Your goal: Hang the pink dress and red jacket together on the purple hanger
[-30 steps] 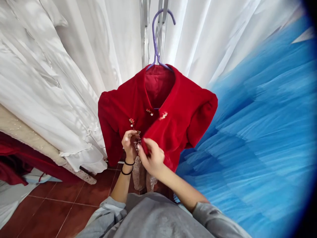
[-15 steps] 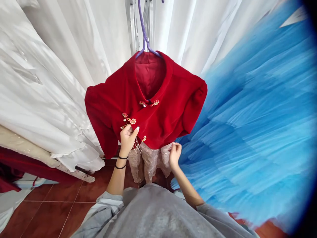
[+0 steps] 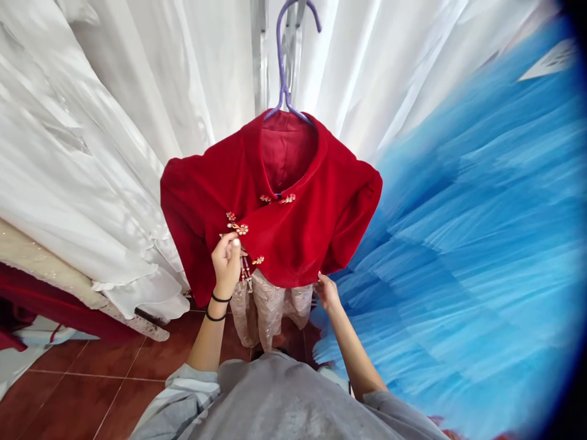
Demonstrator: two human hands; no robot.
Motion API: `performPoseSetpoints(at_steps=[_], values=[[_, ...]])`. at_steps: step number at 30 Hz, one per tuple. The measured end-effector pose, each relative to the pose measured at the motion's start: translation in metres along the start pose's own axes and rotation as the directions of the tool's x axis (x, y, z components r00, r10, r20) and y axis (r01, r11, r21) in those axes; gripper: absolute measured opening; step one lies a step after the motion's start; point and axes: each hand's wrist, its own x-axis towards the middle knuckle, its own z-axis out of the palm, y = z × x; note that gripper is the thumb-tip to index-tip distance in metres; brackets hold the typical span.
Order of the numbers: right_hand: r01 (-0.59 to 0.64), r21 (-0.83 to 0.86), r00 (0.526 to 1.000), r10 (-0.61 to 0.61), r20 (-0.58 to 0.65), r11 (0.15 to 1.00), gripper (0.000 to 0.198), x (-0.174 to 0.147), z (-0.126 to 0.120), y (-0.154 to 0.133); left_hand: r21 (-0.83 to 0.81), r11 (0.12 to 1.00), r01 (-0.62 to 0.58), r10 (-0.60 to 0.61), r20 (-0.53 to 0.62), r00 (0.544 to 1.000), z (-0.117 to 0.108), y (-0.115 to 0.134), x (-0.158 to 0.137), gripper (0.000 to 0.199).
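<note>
while a red jacket (image 3: 293, 235) hangs from a purple hanger (image 3: 282, 70), the left hand (image 3: 226, 264), below the hanger, pinches the jacket's front by a beaded clasp (image 3: 239, 229), and the right hand (image 3: 328, 291), lower right of the hanger, pinches the hem (image 3: 300, 282).

Both arms (image 3: 206, 342) extend up from the frame's bottom, left hand (image 3: 226, 260) pinched lower left of centre, right hand (image 3: 328, 293), fingers (image 3: 323, 283) bent, lower right.

Head cam looks fwd & down, red jacket (image 3: 298, 235) near at ctr, wearer's gray shirt (image 3: 279, 400) at btm.
</note>
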Motion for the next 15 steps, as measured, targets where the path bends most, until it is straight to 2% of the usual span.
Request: performPoseSetpoints(at_steps=[1,2,3,4,5,6,7,8,9,11,13,15], values=[[0.070,-0.042,0.993,-0.074,-0.096,0.997,0.055,-0.005,0.003,-0.009,0.076,0.994,-0.074,0.081,-0.098,0.992,-0.001,0.000,0.000,0.042],[0.164,-0.097,0.966,-0.180,-0.184,0.982,0.067,-0.011,0.008,-0.020,0.189,0.972,-0.142,0.178,-0.190,0.965,0.000,0.000,0.001,0.046],[0.285,-0.182,0.912,-0.324,-0.250,0.941,0.080,-0.017,0.016,-0.034,0.330,0.925,-0.188,0.279,-0.254,0.926,0.002,0.002,0.002,0.053],[0.418,-0.297,0.824,-0.496,-0.275,0.859,0.092,-0.024,0.026,-0.049,0.474,0.857,-0.200,0.362,-0.279,0.889,0.006,0.003,0.005,0.065],[0.538,-0.425,0.704,-0.666,-0.248,0.728,0.103,-0.031,0.038,-0.065,0.593,0.784,-0.185,0.414,-0.277,0.867,0.011,0.005,0.009,0.082],[0.625,-0.545,0.566,-0.805,-0.176,0.559,0.111,-0.036,0.050,-0.081,0.671,0.725,-0.157,0.428,-0.261,0.865,0.015,0.007,0.014,0.100],[0.668,-0.635,0.442,-0.893,-0.081,0.388,0.115,-0.039,0.060,-0.097,0.711,0.692,-0.125,0.418,-0.253,0.873,0.017,0.008,0.020,0.111],[0.674,-0.692,0.361,-0.933,0.001,0.260,0.115,-0.038,0.067,-0.114,0.727,0.679,-0.099,0.401,-0.255,0.880,0.016,0.010,0.027,0.112],[0.661,-0.725,0.330,-0.943,0.051,0.192,0.109,-0.035,0.070,-0.131,0.729,0.678,-0.088,0.390,-0.256,0.885,0.011,0.011,0.035,0.104],[0.615,-0.772,0.338,-0.938,0.076,0.159,0.088,-0.018,0.060,-0.169,0.718,0.684,-0.132,0.416,-0.235,0.879,-0.013,0.016,0.057,0.070],[0.578,-0.792,0.349,-0.937,0.024,0.195,0.063,0.007,0.037,-0.213,0.696,0.678,-0.236,0.494,-0.194,0.848,-0.047,0.024,0.088,0.037],[0.600,-0.754,0.343,-0.937,-0.059,0.267,0.048,0.033,0.017,-0.256,0.635,0.711,-0.301,0.538,-0.216,0.815,-0.076,0.035,0.126,0.027]])
